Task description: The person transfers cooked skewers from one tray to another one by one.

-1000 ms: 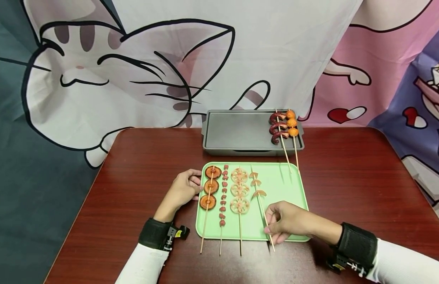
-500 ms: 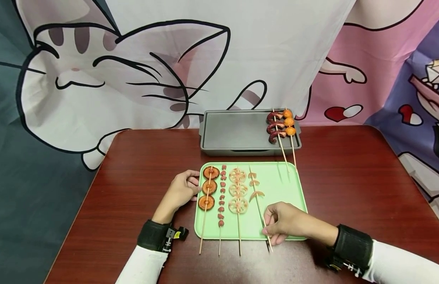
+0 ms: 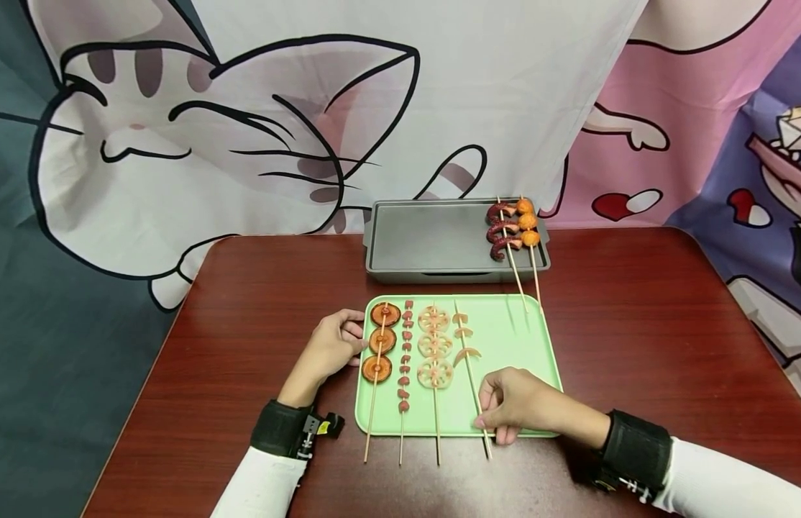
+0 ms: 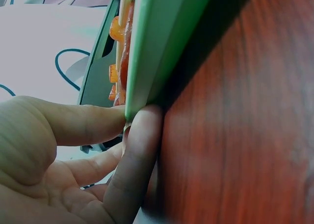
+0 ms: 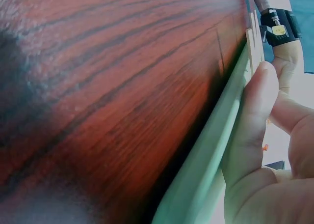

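Observation:
On the light-green tray (image 3: 517,338) lie skewers side by side: a skewer of brown mushroom-like discs (image 3: 377,368), a skewer of small red pieces (image 3: 405,347), a skewer of lotus root slices (image 3: 435,347) and a skewer of pale curved pieces (image 3: 467,355). My right hand (image 3: 520,399) pinches the bare stick of that last skewer near its lower end, over the tray's front edge. At the tray's left rim, my left hand (image 3: 332,345) grips the edge. The left wrist view shows its thumb (image 4: 88,125) above the rim and a finger below.
Behind the tray stands a grey grill plate (image 3: 433,237). Along its right side lie a skewer of dark purple tentacle pieces (image 3: 500,232) and a skewer of orange balls (image 3: 528,223), sticks overhanging its front. A printed curtain (image 3: 504,86) hangs behind the brown table (image 3: 633,316).
My right hand has shifted slightly left, bringing the lower end of the pale curved-piece skewer with it, so the stick stands a little straighter. My left hand stays on the tray rim.

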Motion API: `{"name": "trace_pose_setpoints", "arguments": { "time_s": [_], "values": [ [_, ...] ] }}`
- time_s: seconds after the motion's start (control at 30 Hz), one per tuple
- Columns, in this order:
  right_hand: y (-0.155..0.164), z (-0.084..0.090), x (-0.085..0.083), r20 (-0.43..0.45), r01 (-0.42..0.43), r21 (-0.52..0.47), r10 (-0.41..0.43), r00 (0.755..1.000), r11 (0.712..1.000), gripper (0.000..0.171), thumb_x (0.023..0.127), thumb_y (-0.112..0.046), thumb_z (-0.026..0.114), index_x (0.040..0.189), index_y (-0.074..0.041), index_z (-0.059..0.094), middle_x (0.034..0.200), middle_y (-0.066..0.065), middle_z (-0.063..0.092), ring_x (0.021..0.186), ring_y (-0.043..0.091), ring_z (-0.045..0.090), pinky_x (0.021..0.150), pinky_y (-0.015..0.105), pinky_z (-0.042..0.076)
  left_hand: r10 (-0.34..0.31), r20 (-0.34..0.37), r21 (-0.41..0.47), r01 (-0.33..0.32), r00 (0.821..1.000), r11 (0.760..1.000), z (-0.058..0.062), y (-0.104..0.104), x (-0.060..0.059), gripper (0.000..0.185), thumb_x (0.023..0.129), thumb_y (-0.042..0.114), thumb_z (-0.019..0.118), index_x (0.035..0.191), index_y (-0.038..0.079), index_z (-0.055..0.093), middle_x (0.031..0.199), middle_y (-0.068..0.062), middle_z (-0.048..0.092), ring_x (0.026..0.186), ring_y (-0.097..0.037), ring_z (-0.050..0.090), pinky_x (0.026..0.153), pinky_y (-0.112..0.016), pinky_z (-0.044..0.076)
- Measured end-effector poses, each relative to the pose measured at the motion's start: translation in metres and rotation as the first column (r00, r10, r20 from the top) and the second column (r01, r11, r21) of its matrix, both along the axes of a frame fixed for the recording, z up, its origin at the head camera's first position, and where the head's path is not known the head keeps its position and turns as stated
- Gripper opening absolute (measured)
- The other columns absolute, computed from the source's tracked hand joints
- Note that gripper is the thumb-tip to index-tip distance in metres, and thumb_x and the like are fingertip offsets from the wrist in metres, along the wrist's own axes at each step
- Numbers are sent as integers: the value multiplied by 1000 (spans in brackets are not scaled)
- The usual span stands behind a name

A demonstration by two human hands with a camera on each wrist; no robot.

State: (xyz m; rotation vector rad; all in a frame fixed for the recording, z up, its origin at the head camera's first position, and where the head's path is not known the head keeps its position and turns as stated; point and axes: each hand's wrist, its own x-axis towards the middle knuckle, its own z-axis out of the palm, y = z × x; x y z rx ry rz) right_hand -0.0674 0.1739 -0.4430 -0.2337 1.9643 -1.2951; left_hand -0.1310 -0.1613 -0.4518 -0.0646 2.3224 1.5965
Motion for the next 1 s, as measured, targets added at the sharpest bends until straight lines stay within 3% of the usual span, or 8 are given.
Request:
{"name": "trace_pose_setpoints", "arguments": {
  "time_s": [0.4,0.67,0.83,1.0],
  "values": [
    [-2,4,0,-68,-9,39,11,998,999,25,85,-14,85,85,-2,63,69,7,70,49,14,68,50,35,62,-6,-1,3,6,1000,1000,0,-1,0,49,93,-6,66,141,-6,54,102,-17,57,76,-18,60,54,-29,59],
    [11,11,-6,-112,-2,22,4,994,1000,28,89,-19,83,95,-1,62,72,8,68,56,20,70,53,37,63,0,0,-10,0,1000,1000,0,0,1,49,93,-5,67,140,-4,55,102,-17,58,78,-17,60,55,-31,61],
    [20,17,-9,-206,-17,1,17,978,1000,29,91,-23,81,98,-2,62,75,7,69,65,22,70,58,33,62,3,1,-15,-3,1000,1000,-2,0,1,48,93,-5,67,140,-3,56,101,-16,59,78,-19,61,55,-32,61],
    [24,30,-11,-358,-31,27,38,933,999,23,93,-25,79,96,-8,64,78,-1,69,67,12,66,60,27,58,13,9,-22,-12,1000,1000,-4,0,0,47,93,-5,67,139,0,57,100,-15,59,78,-19,61,56,-31,61]
  ]
}}
